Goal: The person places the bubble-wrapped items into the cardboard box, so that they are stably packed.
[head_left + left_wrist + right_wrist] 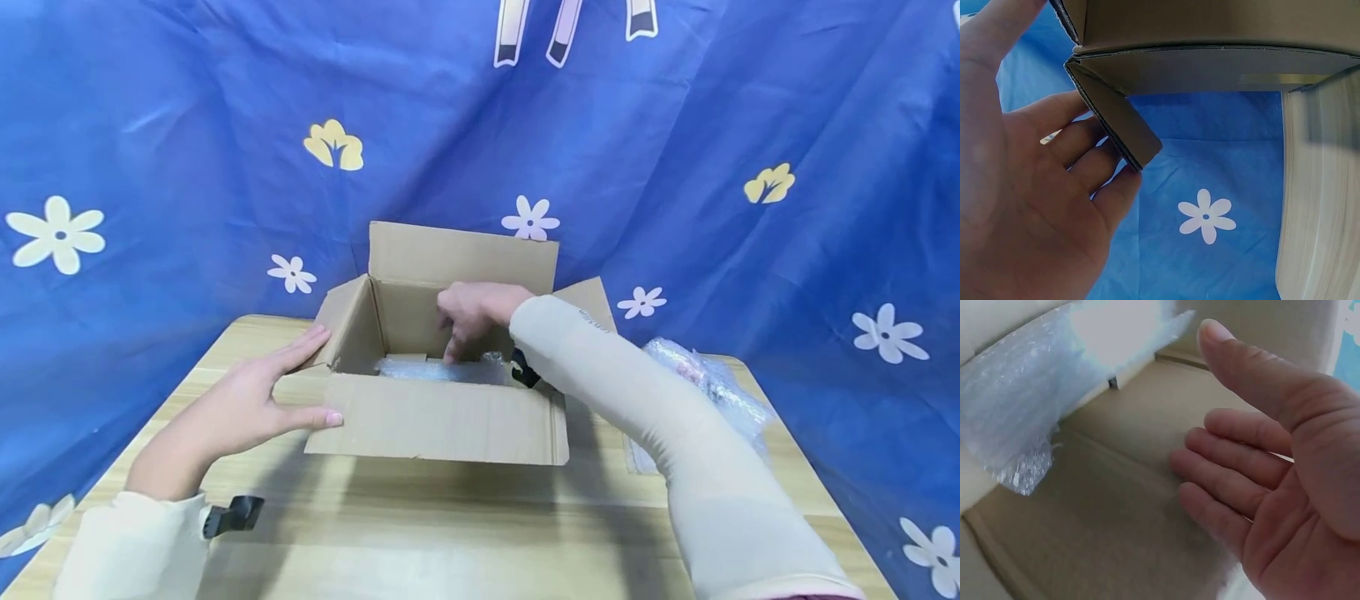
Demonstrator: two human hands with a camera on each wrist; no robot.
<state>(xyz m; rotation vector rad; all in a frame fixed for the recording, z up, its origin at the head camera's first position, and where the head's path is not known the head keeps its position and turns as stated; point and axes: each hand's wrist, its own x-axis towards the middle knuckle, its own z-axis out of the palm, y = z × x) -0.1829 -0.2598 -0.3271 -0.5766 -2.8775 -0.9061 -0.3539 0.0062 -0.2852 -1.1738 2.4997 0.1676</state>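
at the centre of the frame, the cardboard box (405, 317) stands with flaps (442, 425) spread, seemingly so its inside can be reached. left of it, the left hand (251, 404), fingers nearly straight and thumb apart, rests against them, probably steadying it. the right hand (476, 310) reaches in, fingers loosely extended, gripping nothing, beside the bubble wrap (416, 368) inside.

The counter (420, 533) has a light wood-grain surface. On it stands one open cardboard box (450, 421), and near its right edge there lies crumpled, clear bubble wrap (723, 392).
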